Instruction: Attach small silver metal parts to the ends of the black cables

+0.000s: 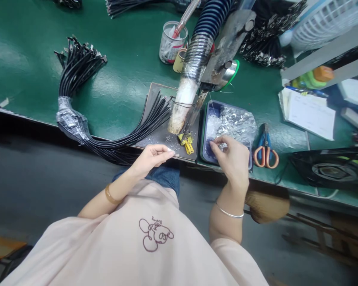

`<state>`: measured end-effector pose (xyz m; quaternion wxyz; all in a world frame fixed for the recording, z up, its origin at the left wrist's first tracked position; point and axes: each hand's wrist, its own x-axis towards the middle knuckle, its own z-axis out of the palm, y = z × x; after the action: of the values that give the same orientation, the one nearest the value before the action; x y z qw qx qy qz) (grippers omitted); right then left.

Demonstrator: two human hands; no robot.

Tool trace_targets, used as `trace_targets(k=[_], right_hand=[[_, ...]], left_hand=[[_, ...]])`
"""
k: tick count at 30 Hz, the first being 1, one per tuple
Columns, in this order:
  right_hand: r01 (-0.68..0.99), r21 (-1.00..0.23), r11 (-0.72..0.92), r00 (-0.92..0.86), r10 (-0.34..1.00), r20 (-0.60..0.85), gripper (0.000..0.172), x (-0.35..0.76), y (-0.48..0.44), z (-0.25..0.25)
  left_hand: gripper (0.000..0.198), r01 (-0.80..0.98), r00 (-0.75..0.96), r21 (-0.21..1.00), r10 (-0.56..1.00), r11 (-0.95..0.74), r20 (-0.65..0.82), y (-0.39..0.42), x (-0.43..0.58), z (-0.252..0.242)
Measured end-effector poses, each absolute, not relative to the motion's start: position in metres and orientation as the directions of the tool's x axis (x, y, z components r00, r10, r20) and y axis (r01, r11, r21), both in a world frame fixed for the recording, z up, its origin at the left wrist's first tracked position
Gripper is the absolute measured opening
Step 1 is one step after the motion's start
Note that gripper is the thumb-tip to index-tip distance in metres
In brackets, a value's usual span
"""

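The green counter [24,71], smooth with a dull sheen, carries everything; a bundle of cables [107,143], black, round and supple-looking, bends along its near edge, bound with crinkled clear wrap. A ribbed hose [214,18] slopes down from the far edge, its lower end wrapped and scorched-looking. Near the middle of the near edge sits a flat, dark mat [159,142] strewn with pale specks, and just right of it a blue rectangular tray [207,155] holding glossy, crumpled plastic [238,123]. The right hand [216,142] is over the tray, thumb and forefinger drawn close together; whether anything is between them I cannot tell. The left hand [169,152] is closed in a fingertip pinch on a tiny, metallic-looking piece [176,155], just above the mat's near edge. A piece so small probably calls for a light, steady grip near its end, its tip left in sight, with both wrists low and the work kept over the mat. Right of the tray are pliers [267,140] with looped orange handles; on the mat lies a flat yellow clip [189,147].
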<state>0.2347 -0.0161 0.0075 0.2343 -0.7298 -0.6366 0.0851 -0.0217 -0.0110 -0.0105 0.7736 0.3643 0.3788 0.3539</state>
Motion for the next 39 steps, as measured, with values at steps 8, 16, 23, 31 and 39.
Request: trace_targets(k=[8,16,23,31,39], right_hand=[[0.853,-0.495,-0.167,0.361,0.873,0.327,0.023,0.231,-0.035,0.007],[0.468,-0.883,0.04,0.423,0.867,0.263,0.017,0.183,-0.053,0.015],[0.368,-0.929,0.049,0.285,0.945,0.163,0.024,0.144,-0.052,0.002],[0.391,-0.916,0.093,0.201,0.962,0.184,0.026,0.145,-0.049,0.004],[0.609,-0.781,0.138,0.176,0.937,0.303,0.037,0.14,-0.052,0.005]], left_hand=[[0.046,-0.274,0.394,0.878,0.879,0.392,-0.269,-0.01,-0.014,-0.007],[0.026,-0.141,0.175,0.988,0.984,0.064,-0.038,-0.018,-0.005,-0.008],[0.016,0.12,0.145,0.956,0.957,-0.267,0.25,-0.024,-0.004,-0.003],[0.016,0.232,0.173,0.874,0.902,-0.428,0.396,-0.026,-0.005,-0.004],[0.017,0.18,0.182,0.934,0.944,-0.308,0.276,-0.027,-0.004,-0.005]])
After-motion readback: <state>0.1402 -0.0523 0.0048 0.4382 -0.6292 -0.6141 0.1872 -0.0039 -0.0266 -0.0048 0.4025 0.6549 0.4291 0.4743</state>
